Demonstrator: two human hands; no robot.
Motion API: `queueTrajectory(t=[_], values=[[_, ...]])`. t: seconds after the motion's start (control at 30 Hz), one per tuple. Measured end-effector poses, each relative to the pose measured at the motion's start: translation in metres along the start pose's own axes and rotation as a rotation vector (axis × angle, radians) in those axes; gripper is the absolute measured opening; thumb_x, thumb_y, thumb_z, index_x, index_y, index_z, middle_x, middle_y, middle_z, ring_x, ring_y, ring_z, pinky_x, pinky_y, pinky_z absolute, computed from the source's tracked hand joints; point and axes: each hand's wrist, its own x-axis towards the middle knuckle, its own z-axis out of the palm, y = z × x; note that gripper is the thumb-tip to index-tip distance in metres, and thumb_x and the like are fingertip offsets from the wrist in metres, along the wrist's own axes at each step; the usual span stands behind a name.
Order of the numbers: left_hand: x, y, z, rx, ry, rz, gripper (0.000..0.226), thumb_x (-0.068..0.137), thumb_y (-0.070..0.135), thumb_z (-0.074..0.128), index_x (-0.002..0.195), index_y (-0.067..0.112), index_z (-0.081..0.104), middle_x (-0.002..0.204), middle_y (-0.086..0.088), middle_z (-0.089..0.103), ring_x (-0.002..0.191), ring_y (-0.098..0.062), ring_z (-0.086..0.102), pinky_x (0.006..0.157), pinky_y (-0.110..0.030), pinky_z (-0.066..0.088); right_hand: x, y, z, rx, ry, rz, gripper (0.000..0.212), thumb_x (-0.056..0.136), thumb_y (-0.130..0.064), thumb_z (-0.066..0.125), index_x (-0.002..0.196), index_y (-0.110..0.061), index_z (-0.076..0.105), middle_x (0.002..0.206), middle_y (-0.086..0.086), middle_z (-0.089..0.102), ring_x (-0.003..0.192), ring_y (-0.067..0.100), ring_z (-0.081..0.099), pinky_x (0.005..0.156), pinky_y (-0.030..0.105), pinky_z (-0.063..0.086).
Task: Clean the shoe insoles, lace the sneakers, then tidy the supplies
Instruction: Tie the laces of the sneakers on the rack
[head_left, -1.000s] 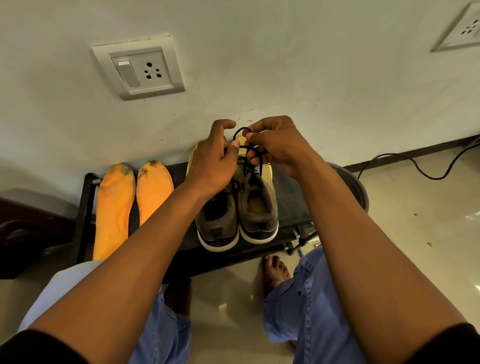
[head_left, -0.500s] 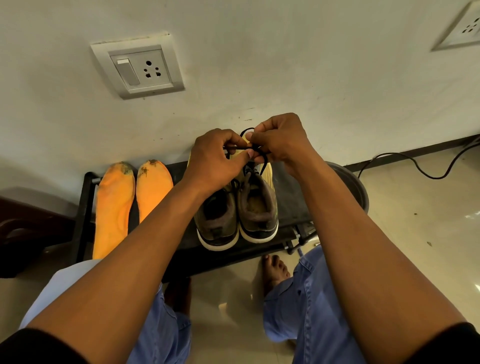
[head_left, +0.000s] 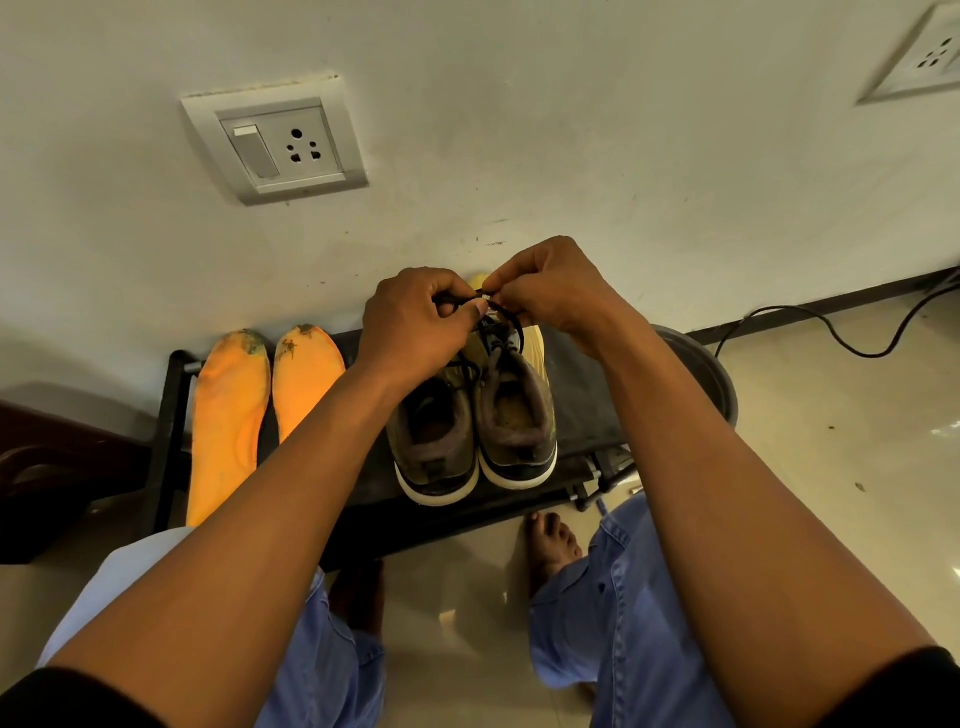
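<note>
While the black lace (head_left: 500, 307) sits pinched above the right sneaker (head_left: 515, 415), the left hand (head_left: 415, 325) and right hand (head_left: 556, 291) each hold a bit of it. Both sneakers stand side by side on the black table (head_left: 582, 410). Two orange insoles (head_left: 228, 415) lie at 9 o'clock from them.

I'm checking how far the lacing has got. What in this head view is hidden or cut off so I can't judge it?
- The knot in the black lace: covered by the left hand and right hand pinching it.
- Toes of the sneakers: behind both hands.
- Heel ends of the orange insoles: hidden by the left forearm and knee.
- The grey tub: mostly behind the right forearm; contents unseen.
</note>
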Motion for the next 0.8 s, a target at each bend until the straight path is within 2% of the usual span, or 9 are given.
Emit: queueTrajectory(t=[0.17, 0.27, 0.33, 0.4, 0.53, 0.63, 0.77, 0.8], values=[[0.001, -0.003, -0.001, 0.029, -0.031, 0.006, 0.008, 0.092, 0.033, 0.071, 0.094, 0.027, 0.077, 0.075, 0.018, 0.061, 0.073, -0.003, 0.058, 0.059, -0.018, 0.034, -0.002, 0.003, 0.000, -0.164, -0.080, -0.028, 0.015, 0.079, -0.007, 0.081, 0.094, -0.008, 0.081, 0.086, 0.012, 0.075, 0.081, 0.024, 0.071, 0.080, 0.043, 0.063], [0.000, -0.005, 0.001, 0.037, -0.044, -0.003, 0.011, 0.094, 0.031, 0.069, 0.099, 0.024, 0.076, 0.084, 0.012, 0.066, 0.077, -0.007, 0.059, 0.060, -0.017, 0.033, -0.003, 0.002, -0.002, -0.173, -0.069, -0.030, 0.012, 0.082, -0.011, 0.079, 0.094, -0.011, 0.081, 0.090, 0.008, 0.076, 0.089, 0.021, 0.069, 0.066, 0.031, 0.056], [0.001, -0.007, 0.002, 0.041, -0.044, -0.010, 0.012, 0.095, 0.030, 0.067, 0.101, 0.025, 0.077, 0.094, 0.008, 0.071, 0.084, -0.010, 0.061, 0.062, -0.016, 0.034, -0.004, 0.001, -0.003, -0.143, -0.080, -0.025, 0.014, 0.082, -0.009, 0.078, 0.096, -0.010, 0.080, 0.091, 0.007, 0.076, 0.084, 0.016, 0.067, 0.060, 0.023, 0.048], [0.002, -0.009, 0.002, 0.051, -0.044, -0.020, 0.012, 0.096, 0.029, 0.066, 0.101, 0.025, 0.077, 0.100, 0.006, 0.073, 0.089, -0.012, 0.061, 0.063, -0.016, 0.034, -0.005, 0.001, -0.004, -0.087, -0.094, -0.030, 0.018, 0.080, -0.004, 0.077, 0.097, -0.010, 0.078, 0.092, 0.010, 0.075, 0.079, 0.014, 0.067, 0.055, 0.019, 0.046], [0.002, -0.011, 0.002, 0.055, -0.056, -0.027, 0.013, 0.095, 0.028, 0.066, 0.101, 0.024, 0.078, 0.100, 0.004, 0.074, 0.091, -0.016, 0.064, 0.067, -0.022, 0.041, -0.010, -0.004, -0.004, -0.021, -0.149, -0.042, 0.026, 0.080, 0.004, 0.070, 0.102, -0.010, 0.074, 0.096, 0.013, 0.073, 0.076, 0.016, 0.064, 0.055, 0.021, 0.049], [0.001, -0.011, 0.001, 0.040, -0.077, -0.023, 0.014, 0.096, 0.028, 0.066, 0.103, 0.028, 0.077, 0.102, 0.004, 0.075, 0.093, -0.017, 0.066, 0.071, -0.025, 0.044, -0.012, -0.005, -0.004, -0.018, -0.226, -0.078, 0.035, 0.080, 0.016, 0.058, 0.102, -0.004, 0.076, 0.087, 0.010, 0.071, 0.070, 0.011, 0.061, 0.055, 0.019, 0.048], [0.001, -0.011, 0.001, 0.038, -0.103, -0.016, 0.014, 0.097, 0.028, 0.065, 0.101, 0.033, 0.077, 0.103, 0.007, 0.075, 0.095, -0.016, 0.066, 0.072, -0.026, 0.046, -0.010, -0.001, 0.000, -0.075, -0.211, -0.158, 0.042, 0.072, 0.021, 0.056, 0.088, -0.010, 0.080, 0.080, 0.013, 0.073, 0.069, 0.013, 0.060, 0.066, 0.025, 0.052], [0.001, -0.011, 0.001, 0.034, -0.111, -0.013, 0.014, 0.097, 0.029, 0.064, 0.100, 0.034, 0.078, 0.102, 0.008, 0.076, 0.095, -0.015, 0.066, 0.071, -0.025, 0.046, -0.009, 0.000, 0.001, -0.113, -0.191, -0.175, 0.041, 0.072, 0.020, 0.057, 0.084, -0.013, 0.080, 0.075, 0.008, 0.073, 0.066, 0.010, 0.059, 0.065, 0.024, 0.052]])
